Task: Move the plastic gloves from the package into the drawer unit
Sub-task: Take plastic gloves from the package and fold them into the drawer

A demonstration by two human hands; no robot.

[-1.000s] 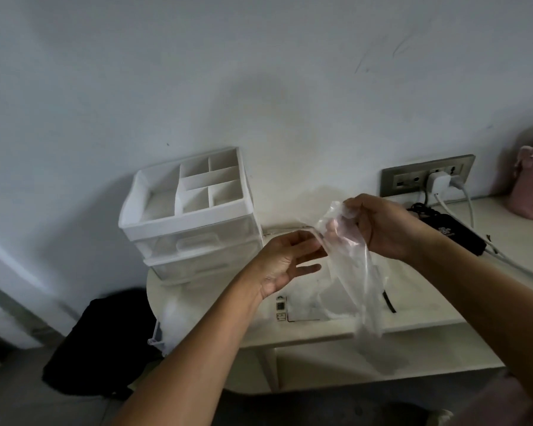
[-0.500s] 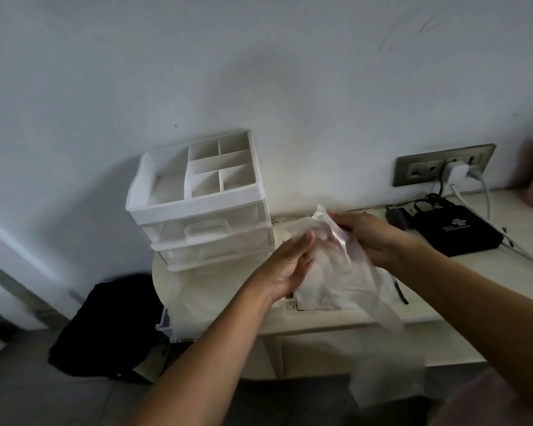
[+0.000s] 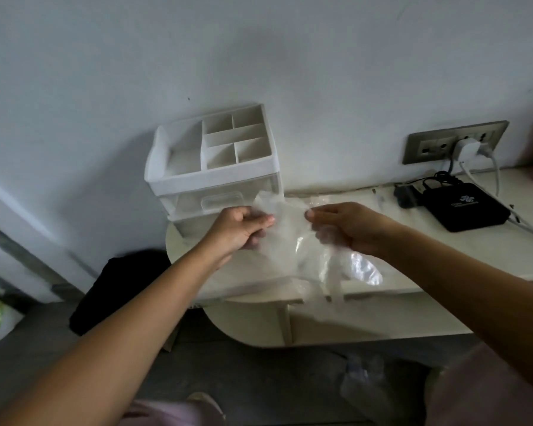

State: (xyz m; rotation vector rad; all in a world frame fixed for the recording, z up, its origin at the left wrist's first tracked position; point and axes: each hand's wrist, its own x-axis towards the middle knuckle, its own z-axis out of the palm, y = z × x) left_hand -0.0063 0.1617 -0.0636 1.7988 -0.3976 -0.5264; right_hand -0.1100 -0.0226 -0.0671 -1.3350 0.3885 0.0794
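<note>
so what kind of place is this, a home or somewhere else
Most likely a room in a home: a white plastic drawer organiser sits on a cream rounded desk, with a grey wall socket panel and a flat black plastic box with cables nearby.

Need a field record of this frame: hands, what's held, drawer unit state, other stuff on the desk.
left hand: pinches the left edge of the clear plastic film
right hand: grips the film's right side
film: stretched between both hands above the desk; glove or package, cannot tell
drawer unit: on the desk against the wall, behind the left hand; no film in the top compartments; upper drawer looks closed, lower one partly hidden
black box: on the desk to the right, cables attached
wall socket: white plug in it
</note>
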